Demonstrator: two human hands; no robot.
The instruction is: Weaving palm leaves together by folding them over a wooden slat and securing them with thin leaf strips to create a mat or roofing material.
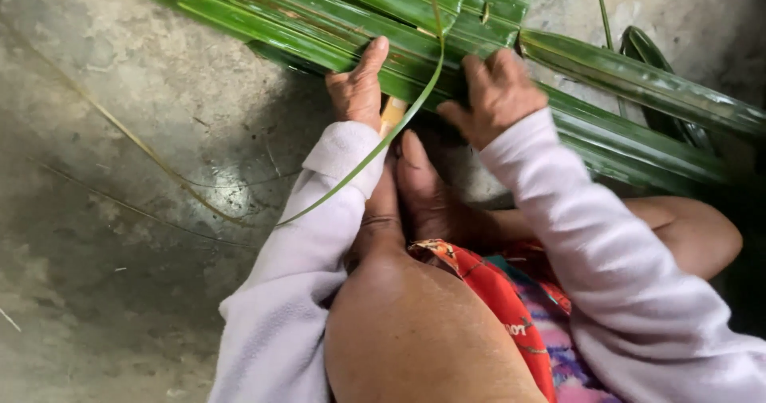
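Palm leaves point(335, 20), long green blades laid side by side across concrete floor point(120, 148), running from upper left to right edge. Probably light, springy, stiff along the ribs, glossy and a bit slick; edges likely prone to splitting if bent hard. Best taken by pinching one strip near the ribs, close to the overlap, not at the thin tips.

Left hand point(357, 88) pressed flat on the blades, thumb up over a rib, fingers hidden under or behind the leaf; full closure not visible, so cannot tell if clenched. Right hand point(496, 92) curled knuckles-up over the next blade, fingertips tucked at its near edge, seemingly grasping it.

Leaves directly under both hands, extending well beyond either side. Loose thin strip point(399, 124) arcing from top centre across left sleeve point(319, 211). Bare feet point(415, 183) just below the hands, touching the leaf edge.
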